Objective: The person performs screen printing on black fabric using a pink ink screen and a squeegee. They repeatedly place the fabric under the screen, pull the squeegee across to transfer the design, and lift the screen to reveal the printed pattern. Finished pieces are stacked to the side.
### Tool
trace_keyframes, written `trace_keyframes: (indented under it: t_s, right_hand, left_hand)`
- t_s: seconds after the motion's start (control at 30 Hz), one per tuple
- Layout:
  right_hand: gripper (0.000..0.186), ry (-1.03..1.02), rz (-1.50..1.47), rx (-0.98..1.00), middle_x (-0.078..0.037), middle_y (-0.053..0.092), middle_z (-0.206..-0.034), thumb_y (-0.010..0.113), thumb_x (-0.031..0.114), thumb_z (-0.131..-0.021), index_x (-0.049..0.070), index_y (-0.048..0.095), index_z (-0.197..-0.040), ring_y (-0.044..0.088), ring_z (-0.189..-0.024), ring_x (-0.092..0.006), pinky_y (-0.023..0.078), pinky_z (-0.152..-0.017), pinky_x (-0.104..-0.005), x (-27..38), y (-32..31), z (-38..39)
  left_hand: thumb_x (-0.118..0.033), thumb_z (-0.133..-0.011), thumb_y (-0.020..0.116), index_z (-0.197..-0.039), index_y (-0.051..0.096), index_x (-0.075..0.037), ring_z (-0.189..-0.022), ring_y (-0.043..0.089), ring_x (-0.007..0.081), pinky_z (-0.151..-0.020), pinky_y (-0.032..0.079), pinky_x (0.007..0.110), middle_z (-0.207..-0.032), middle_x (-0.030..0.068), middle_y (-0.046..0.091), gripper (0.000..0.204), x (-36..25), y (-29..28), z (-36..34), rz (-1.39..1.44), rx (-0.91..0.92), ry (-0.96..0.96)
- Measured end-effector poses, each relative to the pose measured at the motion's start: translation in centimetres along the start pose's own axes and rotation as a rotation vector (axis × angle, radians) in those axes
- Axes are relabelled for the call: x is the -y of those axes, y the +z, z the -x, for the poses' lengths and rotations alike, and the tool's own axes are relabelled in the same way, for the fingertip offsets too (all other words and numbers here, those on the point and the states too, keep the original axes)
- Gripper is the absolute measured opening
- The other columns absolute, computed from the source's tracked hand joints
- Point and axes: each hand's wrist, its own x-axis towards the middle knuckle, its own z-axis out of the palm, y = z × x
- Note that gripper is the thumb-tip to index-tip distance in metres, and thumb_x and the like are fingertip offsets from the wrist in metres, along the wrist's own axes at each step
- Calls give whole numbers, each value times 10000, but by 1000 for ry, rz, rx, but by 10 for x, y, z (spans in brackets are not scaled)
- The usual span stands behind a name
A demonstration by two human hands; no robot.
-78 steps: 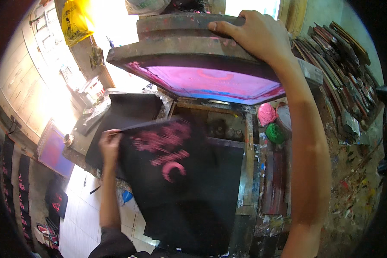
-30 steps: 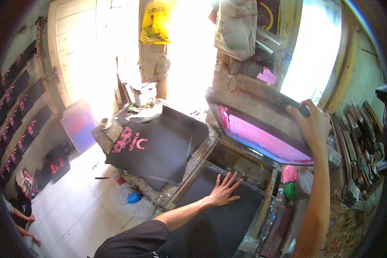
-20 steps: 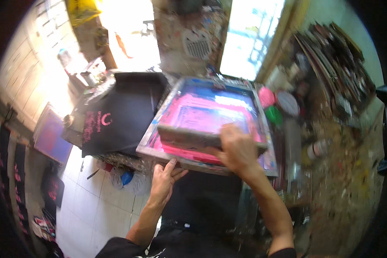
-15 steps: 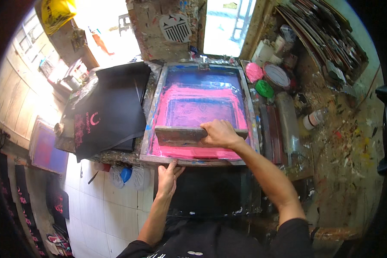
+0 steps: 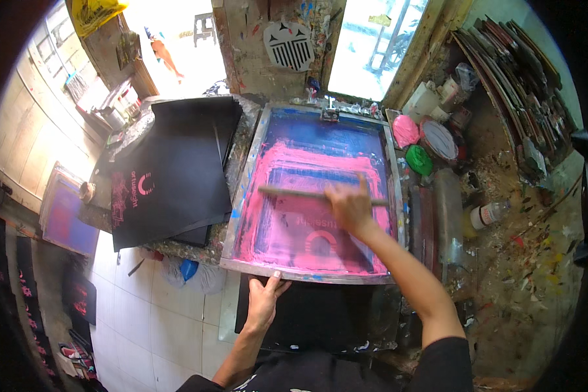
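A screen-printing frame (image 5: 227,251) lies in front of me, its mesh (image 5: 326,134) blue at the far end and smeared with pink ink. My right hand (image 5: 351,204) grips a long squeegee (image 5: 291,193) set crosswise over the mesh, slightly blurred. Nearer me, a ring-shaped mark and lettering show through the pink. At the frame's front edge, my left hand (image 5: 265,299) has its thumb on top of the rim and its fingers bent below it, partly hidden. Black sheet material (image 5: 307,317) lies below the front edge.
Black printed sheets (image 5: 176,176) are stacked on the left. To the right are a pink lump (image 5: 406,130), a green one (image 5: 419,159), a round tub (image 5: 439,138), long bars (image 5: 423,222) and a bottle (image 5: 489,215). A hinge clamp (image 5: 330,114) sits at the frame's far edge.
The squeegee has moved farther from me over the mesh and tipped more edge-on, baring the ring mark. The frame's front edge appears closer to me; my view has shifted somewhat.
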Motion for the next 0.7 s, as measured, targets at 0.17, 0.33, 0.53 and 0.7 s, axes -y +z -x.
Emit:
trace_keyframes:
  t_s: [0.17, 0.33, 0.53, 0.7]
  right_hand:
    - [83, 60, -28, 55, -94, 700, -805, 634, 149, -901, 116, 645, -976, 714, -759, -326, 523, -838, -504, -49, 52, -43]
    - [31, -41, -104, 178, -124, 681, -748, 585, 104, -857, 105, 601, -883, 711, -638, -316, 542, -514, -448, 18, -2, 38]
    - [306, -31, -208, 363, -70, 708, -874, 783, 285, -839, 118, 624, -1039, 739, -836, -273, 526, -710, -441, 66, -59, 83]
    - [396, 248, -239, 437, -92, 687, -788, 844, 433, -787, 125, 619, -892, 717, -792, -326, 510, -749, -477, -24, -68, 104]
  left_hand:
    - [-189, -1085, 597, -1209, 544, 121, -937, 757, 289, -826, 654, 393, -1096, 232, 711, 338, -15, -15, -3, -154, 97, -72]
    - [-348, -1006, 720, -1087, 546, -14, -650, 710, 184, -614, 581, 337, -774, 126, 722, 385, -90, -19, 24, -1059, 442, -225]
    - [-440, -809, 865, -1027, 581, -33, -958, 721, 346, -880, 565, 503, -907, 161, 711, 542, -124, 26, -34, -1801, 220, 1133]
    - [-475, -845, 806, -946, 533, -46, -743, 706, 388, -674, 543, 526, -766, 151, 669, 518, -128, 10, -112, -1755, 623, 680]
